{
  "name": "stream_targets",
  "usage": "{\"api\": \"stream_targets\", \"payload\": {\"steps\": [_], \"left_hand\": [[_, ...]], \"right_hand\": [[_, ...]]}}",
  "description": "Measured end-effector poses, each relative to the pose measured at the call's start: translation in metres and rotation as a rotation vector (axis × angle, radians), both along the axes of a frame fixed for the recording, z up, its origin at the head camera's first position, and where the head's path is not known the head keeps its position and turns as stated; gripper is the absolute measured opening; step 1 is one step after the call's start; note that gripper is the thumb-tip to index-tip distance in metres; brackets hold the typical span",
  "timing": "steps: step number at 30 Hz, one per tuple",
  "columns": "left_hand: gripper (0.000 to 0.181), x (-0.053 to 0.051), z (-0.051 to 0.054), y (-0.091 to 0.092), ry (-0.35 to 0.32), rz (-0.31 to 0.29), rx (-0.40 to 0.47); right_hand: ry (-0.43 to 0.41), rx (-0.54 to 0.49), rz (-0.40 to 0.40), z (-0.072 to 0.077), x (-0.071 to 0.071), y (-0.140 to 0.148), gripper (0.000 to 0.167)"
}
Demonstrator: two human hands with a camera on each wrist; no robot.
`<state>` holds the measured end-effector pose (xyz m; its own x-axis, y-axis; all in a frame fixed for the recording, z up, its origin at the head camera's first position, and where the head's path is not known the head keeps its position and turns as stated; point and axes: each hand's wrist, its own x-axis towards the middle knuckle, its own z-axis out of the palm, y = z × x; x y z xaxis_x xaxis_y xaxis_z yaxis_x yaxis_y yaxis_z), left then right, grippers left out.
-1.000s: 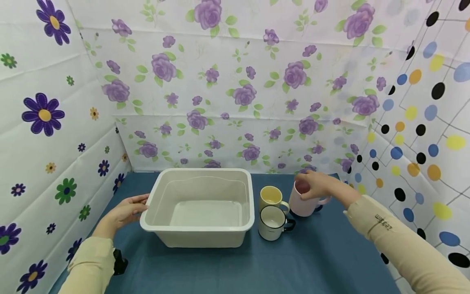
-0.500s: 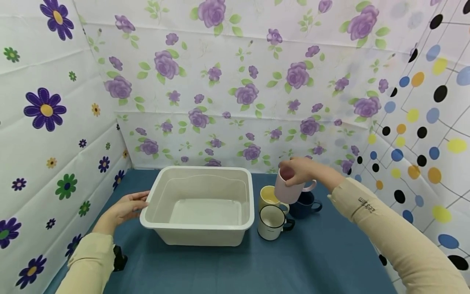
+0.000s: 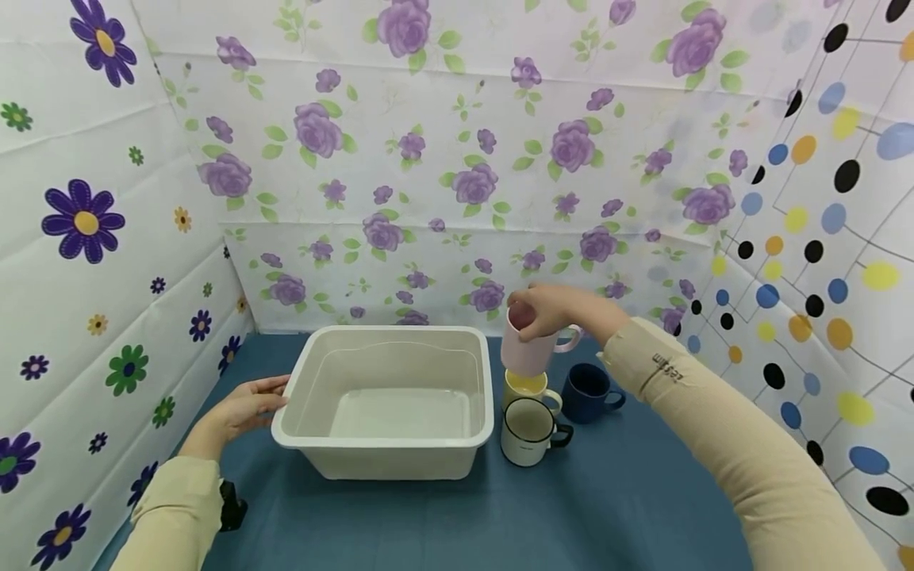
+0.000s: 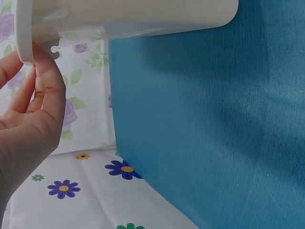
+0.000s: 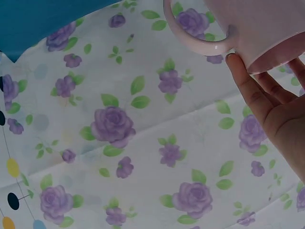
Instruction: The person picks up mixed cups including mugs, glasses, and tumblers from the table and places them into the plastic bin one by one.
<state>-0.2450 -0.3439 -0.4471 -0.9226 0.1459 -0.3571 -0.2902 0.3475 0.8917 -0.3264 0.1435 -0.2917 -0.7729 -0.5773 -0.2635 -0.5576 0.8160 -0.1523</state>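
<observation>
My right hand (image 3: pixel 546 311) grips a pale pink mug (image 3: pixel 524 349) by its rim, fingers over the edge, holding it up above a yellow mug (image 3: pixel 526 386). In the right wrist view the pink mug (image 5: pixel 267 28) shows its handle free of the fingers. My left hand (image 3: pixel 243 408) pinches the left rim of a large off-white basin (image 3: pixel 385 444). From the left wrist, the left hand (image 4: pixel 35 100) has digits on both sides of the basin's lip. A white mug with a black rim (image 3: pixel 527 444) and a dark blue mug (image 3: pixel 587 394) stand right of the basin.
A blue cloth (image 3: pixel 400 523) covers the table. Flowered sheeting (image 3: pixel 428 159) rises behind and at the left, dotted sheeting (image 3: pixel 821 262) at the right. A small black object (image 3: pixel 232 507) shows beside the left sleeve.
My right hand has lifted the pink mug and carried it left, from in front of the dark blue mug to over the yellow one. The left hand stays at the basin's rim.
</observation>
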Motion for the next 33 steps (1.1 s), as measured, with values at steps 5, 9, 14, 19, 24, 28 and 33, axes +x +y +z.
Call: {"api": "stream_targets", "payload": {"steps": [5,9,14,19,24,28,33], "left_hand": [[0.069,0.001,0.001,0.0,0.005,-0.001,-0.006],[0.07,0.002,0.003,-0.001,0.001,0.004,-0.007],[0.068,0.002,0.005,0.002,0.004,0.003,-0.032],[0.066,0.003,0.008,0.005,0.008,0.008,-0.048],[0.066,0.004,0.009,0.005,0.003,0.009,-0.035],[0.066,0.003,0.009,0.005,0.001,0.017,-0.037],[0.065,0.003,0.009,0.007,0.005,0.021,-0.056]], "right_hand": [[-0.009,0.03,0.0,0.004,-0.001,-0.018,0.061],[-0.012,0.043,0.026,0.007,-0.001,-0.033,0.061],[-0.011,0.055,0.067,0.008,-0.001,-0.053,0.062],[0.014,0.082,0.093,0.007,0.0,-0.072,0.059],[0.023,0.09,0.078,0.005,0.0,-0.093,0.06],[0.03,0.07,0.1,0.001,0.001,-0.111,0.059],[0.028,0.055,0.136,-0.008,0.0,-0.131,0.06]]}}
